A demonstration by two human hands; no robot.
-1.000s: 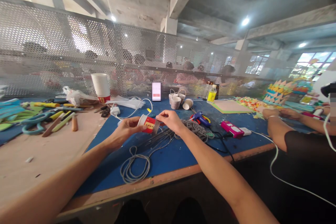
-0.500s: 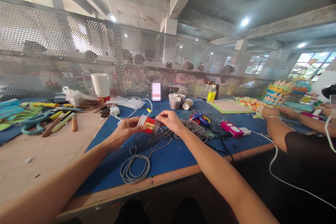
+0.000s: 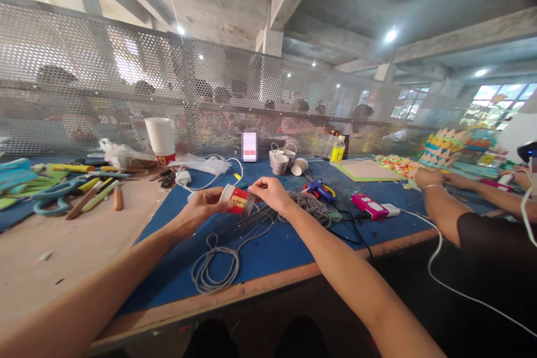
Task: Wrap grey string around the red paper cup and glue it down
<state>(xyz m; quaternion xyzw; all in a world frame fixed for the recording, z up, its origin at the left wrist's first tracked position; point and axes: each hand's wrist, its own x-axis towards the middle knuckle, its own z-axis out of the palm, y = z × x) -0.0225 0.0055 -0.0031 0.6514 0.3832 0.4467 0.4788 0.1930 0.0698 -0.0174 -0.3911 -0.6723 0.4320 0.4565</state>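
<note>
My left hand [image 3: 205, 206] holds a red and white paper cup [image 3: 235, 199] tilted on its side above the blue table mat [image 3: 168, 257]. Grey cord is wrapped round the end of the cup nearest my right hand [image 3: 268, 191], whose thumb and fingertips are pinched there on the cord. Below and to the right lies a tangled pile of grey cord [image 3: 312, 208]. Nearer the table edge rests a loose grey coil [image 3: 216, 269]. Beyond my hands stand several small cord-wrapped cups [image 3: 279, 164], with another cup [image 3: 299, 166] on its side.
Stacked white cups [image 3: 160, 137], scissors [image 3: 54, 198] and knives are on the left. Further back stands a lit phone [image 3: 249, 146]. Blue pliers [image 3: 320, 190], a pink glue box [image 3: 369, 206] and a yellow bottle [image 3: 338, 151] sit to the right, near another person's arms [image 3: 438, 201].
My hands and the cup have hardly moved. At the right, the other person's hand and arm have shifted slightly.
</note>
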